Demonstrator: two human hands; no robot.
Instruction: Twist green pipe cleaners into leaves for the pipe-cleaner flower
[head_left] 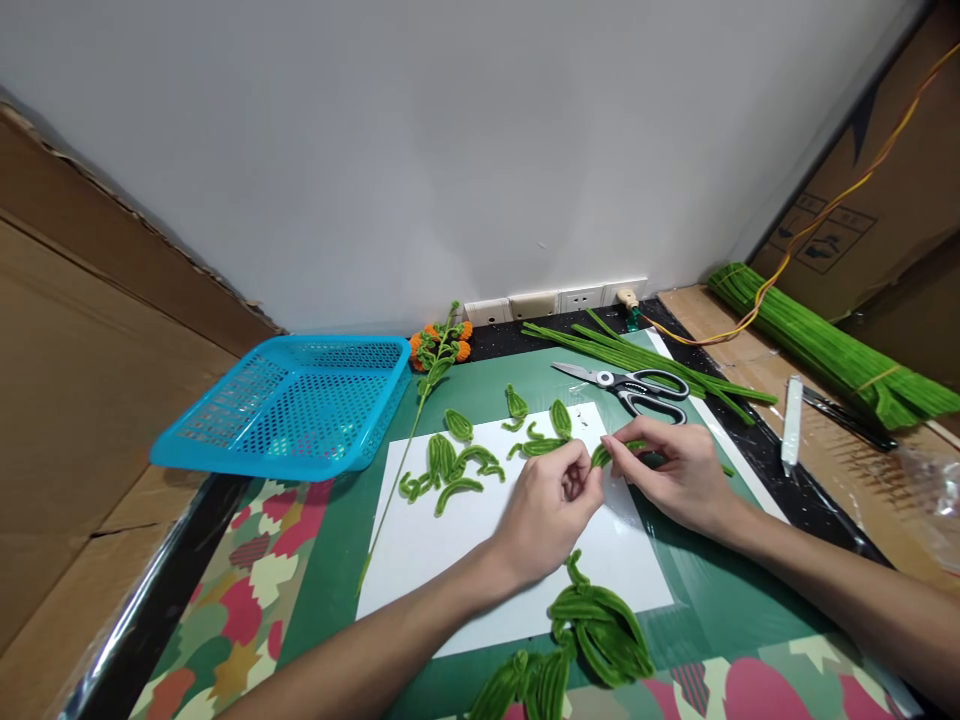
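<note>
Over the white sheet (480, 540), my left hand (547, 505) is closed with its fingertips pinching a green pipe cleaner (600, 457). My right hand (679, 470) pinches the same pipe cleaner, thumb against index finger, and a green end sticks out beyond the hand. Leaf shapes made of bent green pipe cleaner (441, 458) lie on the sheet to the left. Nearer to me sits a bigger cluster of such leaves (604, 630), with another leaf bunch (525, 685) at the bottom edge. Scissors (630, 382) with grey and black handles rest just beyond my right hand.
A blue perforated basket (300, 462) stands at the left. Orange flowers (459, 350) on green stems lie by the wall. Loose green pipe cleaners (637, 352) extend behind the scissors. At right are a thick pipe cleaner bundle (832, 340), a white cutter (792, 425) and an orange cable (832, 208).
</note>
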